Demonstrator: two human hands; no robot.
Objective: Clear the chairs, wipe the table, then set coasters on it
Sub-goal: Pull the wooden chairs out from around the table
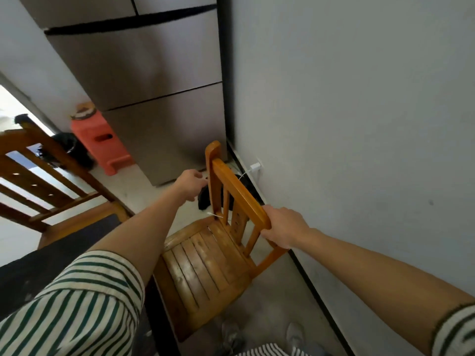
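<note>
Right hand (282, 228) grips the near end of the top rail of the wooden chair (205, 265), which stands between the wall (359, 124) and the dark tabletop (64, 247). Left hand (189, 182) reaches past the far post toward a dark item (204, 200) on the floor behind; its fingers are hidden, so I cannot tell its grip. Judged step: clearing the chairs, with no wiping begun; next move calls for a two-handed hold and care for the white cable (243, 176) by the backrest.

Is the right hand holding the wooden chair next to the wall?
Yes, the right hand grips the top rail of the chair.
</note>
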